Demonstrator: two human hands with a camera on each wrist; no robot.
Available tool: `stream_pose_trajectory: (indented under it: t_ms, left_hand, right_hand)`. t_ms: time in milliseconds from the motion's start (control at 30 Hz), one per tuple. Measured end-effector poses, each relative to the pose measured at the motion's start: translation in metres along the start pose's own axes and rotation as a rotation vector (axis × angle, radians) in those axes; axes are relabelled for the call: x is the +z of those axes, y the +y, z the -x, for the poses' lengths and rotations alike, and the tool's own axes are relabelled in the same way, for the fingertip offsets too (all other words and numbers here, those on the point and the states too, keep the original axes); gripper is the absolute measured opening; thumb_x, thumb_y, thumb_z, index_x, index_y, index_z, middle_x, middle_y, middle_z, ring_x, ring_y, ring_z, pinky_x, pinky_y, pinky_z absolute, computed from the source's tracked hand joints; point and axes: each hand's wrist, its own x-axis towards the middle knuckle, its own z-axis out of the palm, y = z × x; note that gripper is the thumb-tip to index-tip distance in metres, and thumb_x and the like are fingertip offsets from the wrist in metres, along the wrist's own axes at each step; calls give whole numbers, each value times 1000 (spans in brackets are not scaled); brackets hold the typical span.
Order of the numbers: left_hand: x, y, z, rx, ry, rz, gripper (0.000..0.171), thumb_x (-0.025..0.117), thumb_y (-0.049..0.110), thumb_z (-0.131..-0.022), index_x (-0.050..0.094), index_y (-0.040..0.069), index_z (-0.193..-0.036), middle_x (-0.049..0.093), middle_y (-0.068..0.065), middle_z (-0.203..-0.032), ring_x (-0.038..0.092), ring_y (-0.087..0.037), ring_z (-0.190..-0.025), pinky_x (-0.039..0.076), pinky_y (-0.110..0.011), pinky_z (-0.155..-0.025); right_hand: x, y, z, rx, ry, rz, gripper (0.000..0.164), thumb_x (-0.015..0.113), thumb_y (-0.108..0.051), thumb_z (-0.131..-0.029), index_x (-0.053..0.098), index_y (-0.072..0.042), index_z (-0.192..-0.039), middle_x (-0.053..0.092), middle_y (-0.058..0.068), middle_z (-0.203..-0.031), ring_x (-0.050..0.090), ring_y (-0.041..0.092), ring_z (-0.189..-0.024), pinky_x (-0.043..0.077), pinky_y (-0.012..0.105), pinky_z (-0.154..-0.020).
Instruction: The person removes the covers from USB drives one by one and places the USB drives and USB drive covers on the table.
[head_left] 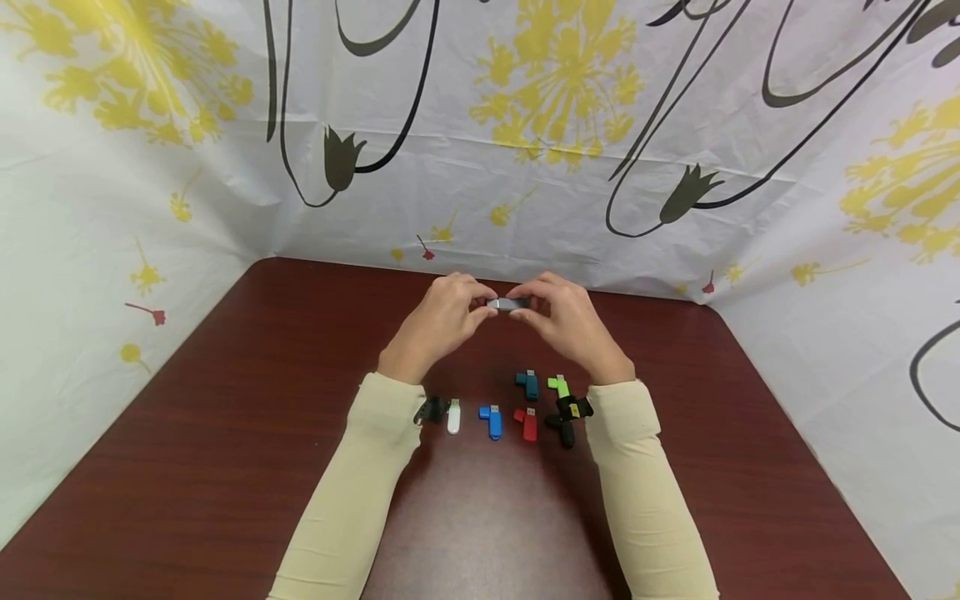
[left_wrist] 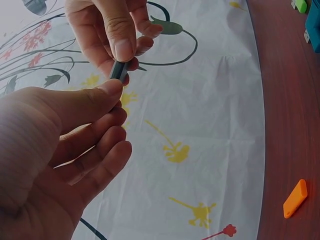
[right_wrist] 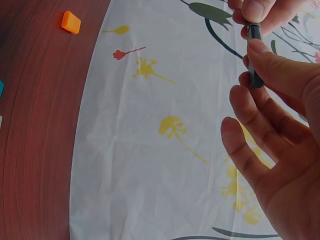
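Both hands are raised over the far part of the table and meet at a slim dark grey USB stick (head_left: pixel 508 304). My left hand (head_left: pixel 442 317) pinches its left end between thumb and fingers. The other end is pinched by my right hand (head_left: pixel 570 321). In the left wrist view the grey stick (left_wrist: pixel 119 70) shows only as a short piece between the two thumbs. More of its length is visible in the right wrist view, where the stick (right_wrist: pixel 255 77) runs past the right thumb. Fingertips hide the rest.
Below the hands lie several USB sticks with caps beside them: teal (head_left: pixel 532 385), green (head_left: pixel 562 386), blue (head_left: pixel 495 423) and red (head_left: pixel 530 427). A white stick (head_left: pixel 453 419) and a black one (head_left: pixel 567 433) lie near the wrist straps. A small orange piece (left_wrist: pixel 295 198) is on the table.
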Motion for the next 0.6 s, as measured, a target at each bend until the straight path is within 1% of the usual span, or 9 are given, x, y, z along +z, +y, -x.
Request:
stream_pose_trajectory:
  t_ms: [200,267,400,500,600]
  left_hand:
    - [0,0,0,6,-3,9,25,70,20,-88,75,5,-107,72,-10,-97,58,-19,-84,56,-33,-72]
    - [0,0,1,4,-4,10,25,70,20,-88,75,5,-107,71,-10,-97,59,-20,-85,56,-33,-73]
    - [0,0,0,-6,-6,7,25,70,20,-88,75,6,-108,71,-10,-96,58,-18,-84,55,-33,-72]
    - [0,1,0,-19,-10,1,25,70,21,-89,75,6,-108,71,-9,-96,56,-16,-83,55,-33,-72]
    - [0,1,0,-31,-12,2,25,70,21,-89,75,7,-108,70,-9,-96,56,-17,-84,55,-33,-72]
  right_hand:
    - [-1,0,0,3,-5,-7,23,75,-22,-84,75,-12,-105,65,5,-90,52,13,-72,49,35,-61]
    - [-1,0,0,6,-10,-10,23,75,-22,-84,75,-11,-105,66,6,-90,53,13,-73,48,35,-62]
    - [-3,-1,-1,11,-16,-11,23,75,-22,-84,75,-13,-105,67,9,-91,53,13,-73,48,35,-62]
    - [-3,-2,-1,14,-14,-9,22,75,-22,-84,75,-14,-105,67,7,-90,53,13,-74,48,35,-63]
    - [-3,-1,-1,14,-5,-10,22,76,-21,-83,75,-14,-104,66,3,-89,53,13,-74,48,35,-63]
